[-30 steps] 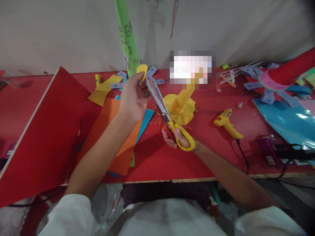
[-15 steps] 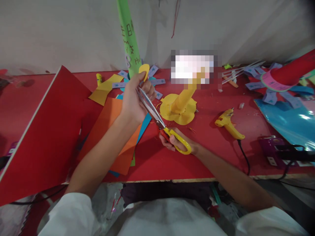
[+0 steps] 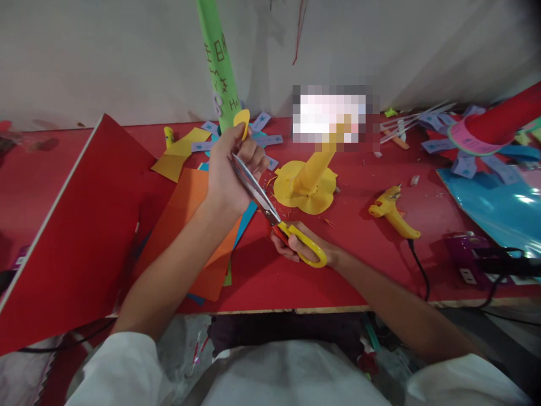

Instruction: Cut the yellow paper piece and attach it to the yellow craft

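Observation:
My left hand (image 3: 232,169) pinches a small rounded piece of yellow paper (image 3: 242,119) between thumb and fingers, with its upper part sticking out. In my right hand (image 3: 291,242) are scissors (image 3: 264,203) with one yellow and one red handle. Their blades point up and left, and the tips lie by my left palm, partly behind the fingers. Whether the blades touch the paper is hidden. Just right of my left hand stands a yellow paper tube on a petal-shaped base (image 3: 306,189), its top blurred out.
Behind my left hand rises a green paper tube (image 3: 222,73) with writing. Coloured sheets (image 3: 186,225) lie under my left forearm, beside a standing red board (image 3: 84,225). To the right are a yellow glue gun (image 3: 393,211), a purple power socket (image 3: 469,259) and a red tube (image 3: 502,121).
The scissors have shifted slightly left, their tips deeper towards my left palm. The yellow paper has tilted and moved a little left. Both hands keep their hold.

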`<action>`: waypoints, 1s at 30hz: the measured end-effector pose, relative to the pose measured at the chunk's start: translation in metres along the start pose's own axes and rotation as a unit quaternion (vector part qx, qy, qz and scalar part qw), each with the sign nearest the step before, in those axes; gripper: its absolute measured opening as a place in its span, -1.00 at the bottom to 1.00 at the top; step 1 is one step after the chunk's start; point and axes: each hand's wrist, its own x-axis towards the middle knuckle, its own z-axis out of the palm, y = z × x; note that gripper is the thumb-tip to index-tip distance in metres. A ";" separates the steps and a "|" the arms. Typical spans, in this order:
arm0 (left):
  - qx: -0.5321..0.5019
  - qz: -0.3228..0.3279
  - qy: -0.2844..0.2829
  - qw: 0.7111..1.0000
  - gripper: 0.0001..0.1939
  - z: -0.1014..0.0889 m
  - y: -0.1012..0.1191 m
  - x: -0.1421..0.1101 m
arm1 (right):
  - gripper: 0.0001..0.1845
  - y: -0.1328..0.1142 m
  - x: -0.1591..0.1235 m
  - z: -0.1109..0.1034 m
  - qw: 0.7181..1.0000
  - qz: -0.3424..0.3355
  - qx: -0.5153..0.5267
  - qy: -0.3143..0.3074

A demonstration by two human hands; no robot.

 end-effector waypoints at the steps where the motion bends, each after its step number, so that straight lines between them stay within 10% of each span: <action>1: -0.007 0.003 -0.006 1.000 -0.59 -0.001 0.000 0.000 | -0.26 0.000 0.000 0.001 1.000 -0.002 0.005 -0.002; 30: -0.028 0.017 -0.037 0.999 -0.65 -0.012 -0.003 0.007 | -0.25 0.004 0.003 0.005 0.999 0.008 0.035 -0.001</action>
